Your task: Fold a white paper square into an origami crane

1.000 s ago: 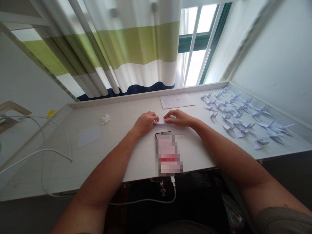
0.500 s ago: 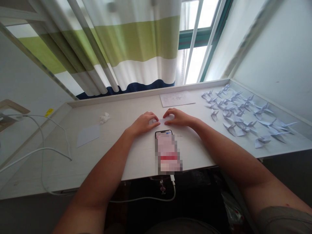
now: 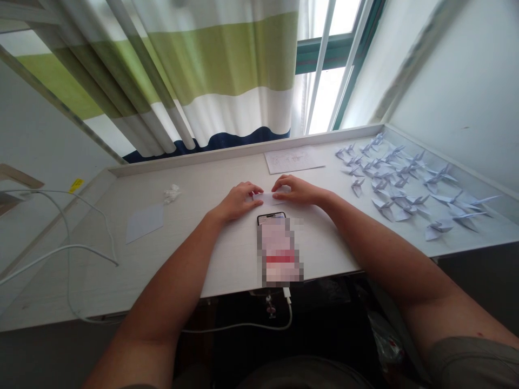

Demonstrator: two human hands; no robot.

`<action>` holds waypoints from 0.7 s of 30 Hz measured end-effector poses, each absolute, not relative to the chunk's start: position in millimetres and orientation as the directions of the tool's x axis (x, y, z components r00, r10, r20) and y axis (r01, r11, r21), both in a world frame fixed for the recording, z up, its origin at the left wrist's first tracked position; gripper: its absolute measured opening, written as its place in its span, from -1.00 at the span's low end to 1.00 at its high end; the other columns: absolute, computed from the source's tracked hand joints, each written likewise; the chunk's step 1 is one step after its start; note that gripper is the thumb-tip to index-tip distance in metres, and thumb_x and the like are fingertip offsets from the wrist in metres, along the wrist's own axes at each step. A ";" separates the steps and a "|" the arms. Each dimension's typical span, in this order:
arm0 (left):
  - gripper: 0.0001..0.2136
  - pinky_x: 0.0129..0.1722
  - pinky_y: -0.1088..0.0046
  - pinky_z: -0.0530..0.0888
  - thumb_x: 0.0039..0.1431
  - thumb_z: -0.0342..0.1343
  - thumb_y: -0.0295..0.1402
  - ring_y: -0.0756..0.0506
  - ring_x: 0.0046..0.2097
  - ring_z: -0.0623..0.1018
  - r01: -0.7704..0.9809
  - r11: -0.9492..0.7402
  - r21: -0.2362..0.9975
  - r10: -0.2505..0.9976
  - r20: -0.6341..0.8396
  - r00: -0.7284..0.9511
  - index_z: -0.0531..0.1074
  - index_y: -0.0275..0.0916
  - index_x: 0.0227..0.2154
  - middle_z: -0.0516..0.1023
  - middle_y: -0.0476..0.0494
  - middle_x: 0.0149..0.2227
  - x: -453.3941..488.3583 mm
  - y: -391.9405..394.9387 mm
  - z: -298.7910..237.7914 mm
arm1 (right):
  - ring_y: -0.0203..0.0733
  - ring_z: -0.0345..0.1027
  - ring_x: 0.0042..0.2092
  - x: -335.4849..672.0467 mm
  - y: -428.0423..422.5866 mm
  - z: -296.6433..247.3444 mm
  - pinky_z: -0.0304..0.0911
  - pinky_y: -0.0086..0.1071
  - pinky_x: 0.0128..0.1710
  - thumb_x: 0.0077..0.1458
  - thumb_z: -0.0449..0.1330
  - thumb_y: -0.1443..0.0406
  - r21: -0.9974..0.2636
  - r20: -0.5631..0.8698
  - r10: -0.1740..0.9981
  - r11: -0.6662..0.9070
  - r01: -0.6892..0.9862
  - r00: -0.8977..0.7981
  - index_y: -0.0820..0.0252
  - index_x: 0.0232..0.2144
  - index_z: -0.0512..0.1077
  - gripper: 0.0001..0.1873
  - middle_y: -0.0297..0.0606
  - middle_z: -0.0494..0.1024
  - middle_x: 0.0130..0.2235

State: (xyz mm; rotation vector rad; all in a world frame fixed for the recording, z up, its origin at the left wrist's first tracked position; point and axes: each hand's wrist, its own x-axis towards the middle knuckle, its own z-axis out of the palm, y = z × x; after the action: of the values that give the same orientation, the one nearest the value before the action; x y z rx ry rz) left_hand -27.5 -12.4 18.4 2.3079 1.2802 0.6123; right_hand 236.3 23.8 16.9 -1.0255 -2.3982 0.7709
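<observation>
Between my hands is a small piece of folded white paper (image 3: 267, 198), low over the white desk, its ends partly hidden by my fingers. My left hand (image 3: 242, 200) pinches its left end between thumb and fingers. At the right end, the thumb and curled fingers of my right hand (image 3: 298, 191) close on the paper. Just nearer to me lies a phone (image 3: 279, 251) with a blurred screen and a white cable (image 3: 287, 293) plugged into its lower edge.
Many folded paper cranes (image 3: 399, 178) cover the desk's right side. Behind my hands lies a flat printed sheet (image 3: 294, 160). To the left are a blank paper sheet (image 3: 145, 223), a crumpled tissue (image 3: 172, 194) and a loose white cable (image 3: 93, 249). A raised rim (image 3: 243, 151) borders the back.
More of the folded paper shows between my hands now, as a flat strip. My hands have shifted only slightly, and the view has tilted a little.
</observation>
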 end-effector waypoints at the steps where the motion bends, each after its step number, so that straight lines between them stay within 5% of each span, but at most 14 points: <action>1: -0.69 0.12 0.11 0.50 0.22 0.28 -0.22 -0.22 -0.01 0.56 0.669 -0.479 0.568 0.864 0.172 0.474 0.60 -0.17 -0.01 0.59 -0.19 -0.07 -27.7 -11.9 17.6 | 0.10 0.46 0.07 236.5 24.3 16.8 0.33 -0.01 0.15 0.19 0.31 0.12 -0.629 0.163 0.753 0.577 0.521 -0.638 0.14 -0.12 0.67 -0.70 -0.07 0.60 0.01; 15: -0.65 0.08 0.17 0.50 0.18 0.29 -0.22 -0.17 -0.08 0.55 0.600 -0.443 0.666 0.875 0.176 0.451 0.62 -0.20 0.01 0.57 -0.19 -0.06 -29.1 -10.6 15.1 | 0.12 0.45 0.09 238.3 25.7 16.5 0.34 0.02 0.17 0.11 0.37 0.13 -0.643 0.154 0.757 0.565 0.517 -0.636 0.12 -0.16 0.66 -0.71 -0.06 0.57 0.04; 21: -0.61 -0.09 0.29 0.50 0.13 0.32 -0.24 -0.09 -0.20 0.49 0.546 -0.375 0.749 0.905 0.168 0.391 0.61 -0.20 0.03 0.58 -0.15 -0.13 -27.9 -10.5 12.1 | 0.11 0.45 0.08 237.2 24.7 17.7 0.35 -0.01 0.16 0.10 0.37 0.13 -0.657 0.147 0.765 0.549 0.517 -0.626 0.15 -0.17 0.65 -0.71 -0.05 0.57 0.03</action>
State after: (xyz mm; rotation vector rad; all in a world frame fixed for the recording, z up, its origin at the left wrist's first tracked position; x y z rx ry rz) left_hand -27.9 -10.5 12.1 2.0522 1.2373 0.7758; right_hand 237.2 24.7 17.7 -1.0419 -2.3685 0.8069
